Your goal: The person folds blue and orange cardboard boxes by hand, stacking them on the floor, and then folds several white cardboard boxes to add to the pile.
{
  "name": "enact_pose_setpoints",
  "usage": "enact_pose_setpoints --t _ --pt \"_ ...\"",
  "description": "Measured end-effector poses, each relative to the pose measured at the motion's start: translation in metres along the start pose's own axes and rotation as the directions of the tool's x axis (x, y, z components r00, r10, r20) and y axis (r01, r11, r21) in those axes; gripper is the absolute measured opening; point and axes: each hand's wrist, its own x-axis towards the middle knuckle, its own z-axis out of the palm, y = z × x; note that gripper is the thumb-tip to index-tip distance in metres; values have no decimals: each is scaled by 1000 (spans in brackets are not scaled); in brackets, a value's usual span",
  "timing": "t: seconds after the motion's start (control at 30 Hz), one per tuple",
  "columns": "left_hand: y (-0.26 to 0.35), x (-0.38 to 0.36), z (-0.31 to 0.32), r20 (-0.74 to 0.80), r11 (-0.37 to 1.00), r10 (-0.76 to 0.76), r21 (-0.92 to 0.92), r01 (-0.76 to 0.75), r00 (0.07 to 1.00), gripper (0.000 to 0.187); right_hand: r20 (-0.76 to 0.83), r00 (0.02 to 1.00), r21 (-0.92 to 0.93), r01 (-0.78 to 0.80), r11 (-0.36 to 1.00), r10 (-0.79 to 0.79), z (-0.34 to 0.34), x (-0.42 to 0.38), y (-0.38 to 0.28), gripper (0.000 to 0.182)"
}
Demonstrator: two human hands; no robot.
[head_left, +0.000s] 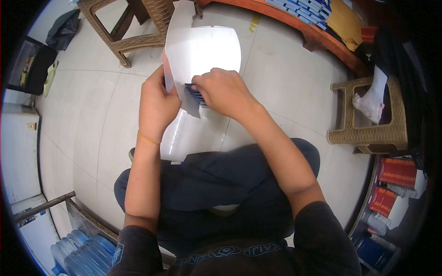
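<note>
Dark shirt (230, 263) | forearms (143, 184) converging forward | left fingers (158, 76) hold sheet (178, 43) | right fingers (200, 82) pinch dark ridged stack (198, 95)

Head-worn view, downward over the lap

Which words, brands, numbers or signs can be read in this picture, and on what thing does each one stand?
"KAIJU": on the shirt; its other letters are unclear.
Yellow mark on the floor: too blurred.
Red packs: too small.
Blue-and-white stacks: too small.
White sheet and dark pieces: no readable text.
</note>
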Motion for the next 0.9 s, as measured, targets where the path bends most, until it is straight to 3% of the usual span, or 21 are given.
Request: enact_pose_setpoints --t 0.1,0.2,0.23,0.37,0.4,0.43,0.47,0.53,0.57,0.7,0.9 --pt "-17 3 -5 100 994 -61 -89 70 993 26 62 997 75 30 997 -35 -7 -2 3 19" --pt "-34 8 -19 151 984 -16 -174 42 988 29 -28 999 332 42 942 -35 -22 -2 17 22" --pt "-27 10 -27 198 956 6 -288 53 980 31 -98 995 342 10 940 25 -31 0 23 24" --pt "-65 26 -73 331 969 -118 -167 182 936 42 -308 923 252 -156 955 232 -48 -2 61 34" --pt "-67 27 -76 290 961 -127 -200 189 949 42 -339 902 241 -190 952 266 -46 -5 72 35" --pt "-68 27 -77 250 953 -136 -232 196 959 42 -113 896 346 -370 862 430 -44 -8 81 50" --pt "-69 28 -78 210 943 -146 -265 200 967 42 49 873 410 -460 787 485 -40 -8 87 55" --pt "-72 30 -82 175 958 -139 -224 177 975 42 372 766 476 -643 600 525 -37 -9 88 65" --pt "-73 30 -82 159 955 -146 -236 181 976 43 469 763 488 -644 589 445 -38 -12 90 80" --pt "-89 32 -91 152 926 -139 -330 183 979 47 506 753 468 -649 600 419 -36 -11 82 91" --pt "-94 34 -97 154 934 -171 -290 210 973 46 591 700 436 -696 571 402 -31 -12 80 98"
